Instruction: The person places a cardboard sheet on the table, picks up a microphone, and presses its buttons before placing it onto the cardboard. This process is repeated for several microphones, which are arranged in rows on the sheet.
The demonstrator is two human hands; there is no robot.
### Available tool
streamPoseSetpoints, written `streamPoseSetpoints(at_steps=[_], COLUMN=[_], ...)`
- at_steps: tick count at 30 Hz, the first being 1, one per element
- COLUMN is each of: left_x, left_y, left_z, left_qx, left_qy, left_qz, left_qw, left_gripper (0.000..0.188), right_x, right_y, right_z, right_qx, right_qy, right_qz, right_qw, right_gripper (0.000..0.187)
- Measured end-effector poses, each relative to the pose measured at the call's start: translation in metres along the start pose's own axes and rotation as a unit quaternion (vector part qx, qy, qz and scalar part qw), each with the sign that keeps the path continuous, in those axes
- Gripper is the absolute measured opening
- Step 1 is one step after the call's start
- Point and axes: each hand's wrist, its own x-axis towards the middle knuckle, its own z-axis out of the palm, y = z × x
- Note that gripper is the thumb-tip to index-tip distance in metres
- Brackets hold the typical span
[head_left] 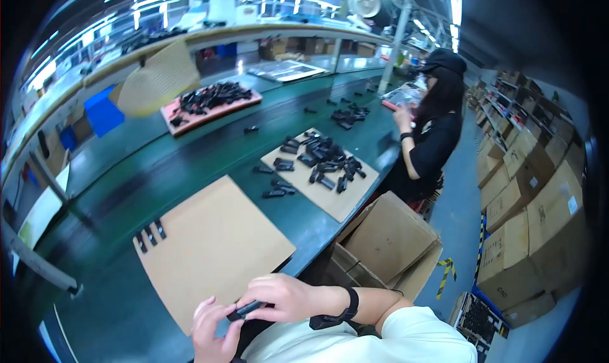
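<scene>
As fingers (219,313) pinch it, the black part (248,308) slants lengthwise toward upper right.

"What's held, near side?"
"The left hand (212,332) and right hand (282,298) both grip a small black part (246,310)."
"Beyond that?"
"A cardboard sheet (219,249), three black pieces (151,235) at its left corner."
"Farther right?"
"Loose black parts (325,152) on another sheet (336,207), then a person (438,138) wearing a black cap (444,60)."

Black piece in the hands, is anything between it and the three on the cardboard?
Nothing visible. The left hand and right hand hold the black piece, and only bare cardboard lies between them and the three pieces.
</scene>
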Motion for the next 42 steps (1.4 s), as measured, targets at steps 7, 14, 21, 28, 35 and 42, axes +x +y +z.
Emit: streamPoseSetpoints(at_steps=[7, 14, 21, 28, 35, 42], left_x=[0.012, 0.023, 0.034, 0.049, 0.057, 0.058], left_y=[-0.010, -0.032, -0.047, -0.050, -0.054, -0.050], left_z=[0.003, -0.004, -0.002, -0.005, -0.002, 0.000], left_qx=[-0.016, -0.008, -0.081, -0.023, -0.001, -0.037], left_qy=[0.111, 0.107, 0.126, 0.084, 0.075, 0.084], left_qz=[0.023, -0.001, -0.040, -0.034, -0.015, -0.038], left_qw=[0.993, 0.994, 0.988, 0.996, 0.997, 0.995], left_gripper=[0.026, 0.028, 0.028, 0.028, 0.033, 0.030], right_x=[0.018, 0.036, 0.054, 0.054, 0.056, 0.056], right_y=[0.012, 0.046, 0.062, 0.077, 0.085, 0.085], right_z=[0.003, 0.012, 0.011, 0.011, 0.009, 0.006], right_qx=[0.014, 0.077, 0.086, 0.117, 0.107, 0.099], right_qy=[0.054, 0.048, 0.062, 0.085, 0.091, 0.082], right_qz=[-0.004, -0.007, -0.038, -0.006, -0.039, -0.068], right_qw=[0.998, 0.996, 0.994, 0.990, 0.989, 0.989], right_gripper=[0.027, 0.027, 0.028, 0.029, 0.026, 0.025])
